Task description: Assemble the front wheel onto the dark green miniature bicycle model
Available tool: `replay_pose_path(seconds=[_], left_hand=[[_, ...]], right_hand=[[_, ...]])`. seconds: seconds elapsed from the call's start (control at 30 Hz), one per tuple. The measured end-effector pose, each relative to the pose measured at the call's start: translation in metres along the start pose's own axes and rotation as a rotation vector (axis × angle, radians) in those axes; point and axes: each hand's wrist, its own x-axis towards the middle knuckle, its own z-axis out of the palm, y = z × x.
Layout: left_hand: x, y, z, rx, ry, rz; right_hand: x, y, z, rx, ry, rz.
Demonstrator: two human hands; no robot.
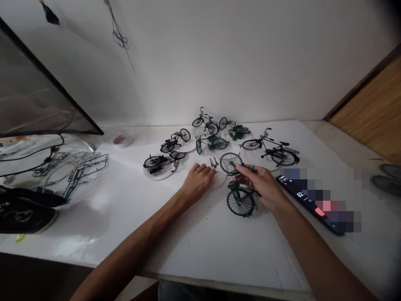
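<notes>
Right hand (pixel 263 186) with green bicycle (pixel 242 190) in grasp, left hand (pixel 199 181) of unclear grip, open tabletop (pixel 200 246) toward near edge (pixel 219 283)

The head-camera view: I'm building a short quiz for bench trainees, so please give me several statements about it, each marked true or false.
1. The left hand is at a paper plate. True.
2. The right hand is free of any object. False: it holds a green bicycle.
3. A phone lies to the right of the right hand. True.
4. Every bicycle is green. False: a black bicycle is beyond the right hand.
</notes>
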Motion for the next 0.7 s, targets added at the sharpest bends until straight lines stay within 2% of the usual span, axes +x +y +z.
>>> replay_pose_path(seconds=[0.13,0.27,0.47,0.7], left_hand=[[-0.011,-0.006,-0.007,-0.173,0.046,-0.043],[-0.018,-0.003,-0.013,-0.384,0.078,-0.086],[-0.018,0.01,-0.015,-0.909,-0.02,-0.215],[-0.018,0.014,-0.017,-0.933,-0.054,-0.186]], right_hand=[[0.0,0.003,0.004,0.016,-0.012,-0.015],[0.0,0.008,0.008,0.037,0.009,-0.045],[-0.002,0.012,0.011,0.054,0.003,-0.074],[-0.004,0.011,0.017,0.049,-0.062,-0.072]])
